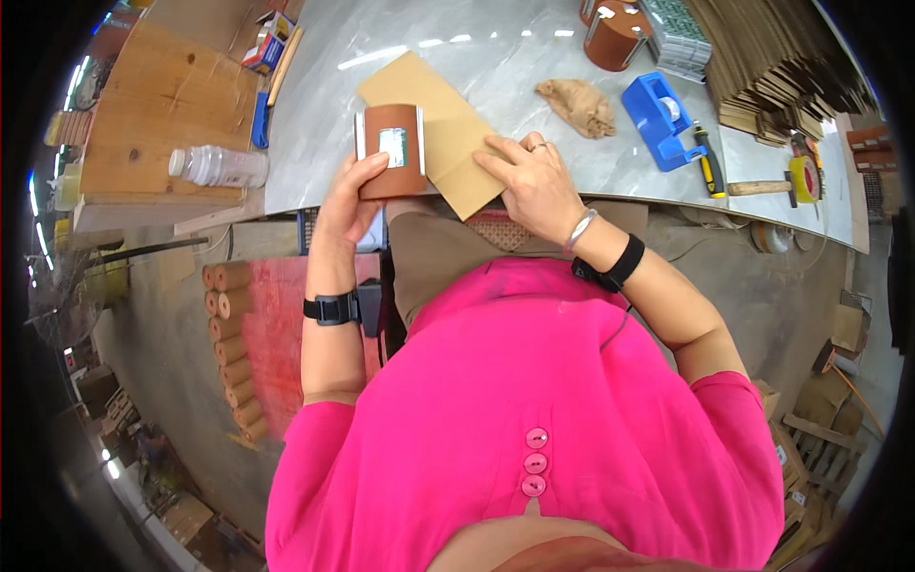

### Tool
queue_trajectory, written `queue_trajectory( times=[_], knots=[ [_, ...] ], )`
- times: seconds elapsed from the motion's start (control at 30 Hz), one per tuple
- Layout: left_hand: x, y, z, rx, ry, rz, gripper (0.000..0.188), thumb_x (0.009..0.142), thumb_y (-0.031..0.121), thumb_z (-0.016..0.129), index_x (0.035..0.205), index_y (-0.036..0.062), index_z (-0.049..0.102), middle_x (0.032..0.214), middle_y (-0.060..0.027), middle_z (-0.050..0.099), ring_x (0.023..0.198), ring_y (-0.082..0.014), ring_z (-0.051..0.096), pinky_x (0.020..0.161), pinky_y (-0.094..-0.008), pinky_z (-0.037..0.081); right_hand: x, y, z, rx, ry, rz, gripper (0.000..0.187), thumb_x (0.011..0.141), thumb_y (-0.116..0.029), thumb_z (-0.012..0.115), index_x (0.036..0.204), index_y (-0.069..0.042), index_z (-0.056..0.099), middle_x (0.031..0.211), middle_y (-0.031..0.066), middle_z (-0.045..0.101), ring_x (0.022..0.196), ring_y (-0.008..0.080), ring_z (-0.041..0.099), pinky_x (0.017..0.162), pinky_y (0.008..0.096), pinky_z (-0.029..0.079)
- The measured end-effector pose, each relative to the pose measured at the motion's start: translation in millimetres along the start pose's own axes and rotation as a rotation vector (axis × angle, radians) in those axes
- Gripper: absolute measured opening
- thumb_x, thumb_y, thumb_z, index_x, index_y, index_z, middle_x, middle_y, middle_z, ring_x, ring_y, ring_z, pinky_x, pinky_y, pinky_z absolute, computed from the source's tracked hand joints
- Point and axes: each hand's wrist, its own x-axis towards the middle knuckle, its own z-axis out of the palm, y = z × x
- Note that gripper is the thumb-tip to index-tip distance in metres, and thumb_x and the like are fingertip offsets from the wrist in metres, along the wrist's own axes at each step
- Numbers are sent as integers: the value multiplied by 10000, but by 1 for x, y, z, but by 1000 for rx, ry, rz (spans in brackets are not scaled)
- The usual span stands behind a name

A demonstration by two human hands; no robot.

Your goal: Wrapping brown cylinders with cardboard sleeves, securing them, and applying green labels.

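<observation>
My left hand [347, 198] grips a reddish-brown curved block [408, 179] by its left side, thumb on the front. The block has silvery strips along both sides and a white-and-green label on its face. Just right of it, partly behind it, a flat tan cardboard piece [453, 138] lies slanted over the table's near edge. My right hand [538, 186] holds the cardboard by its right edge, fingers on top; the thumb is hidden.
On the grey table [477, 76] lie a crumpled brown cloth [579, 107], a blue tape dispenser [658, 124], a yellow-black screwdriver [709, 164] and a hammer [762, 188]. Cardboard stacks [772, 57] stand far right, near more brown blocks [617, 38]. A clear bottle [224, 166] lies left.
</observation>
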Motion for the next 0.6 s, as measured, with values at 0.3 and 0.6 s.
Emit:
queue_trajectory(
  times=[0.3,0.6],
  knots=[
    [30,27,28,969,159,374,827,659,282,866,1350,-21,529,1175,-172,670,1059,-262,676,909,-377,547,-2,3,7,47,-17,0,512,698,-6,642,1201,-94,683,1276,76,610,989,317,532,915,404,472],
    [56,17,30,1393,116,418,883,595,332,849,1340,-36,552,1214,-258,650,1136,-376,631,990,-412,495,-4,4,6,46,-22,15,478,729,-35,642,1200,-103,686,1266,49,597,1001,304,528,927,392,459]
  ],
)
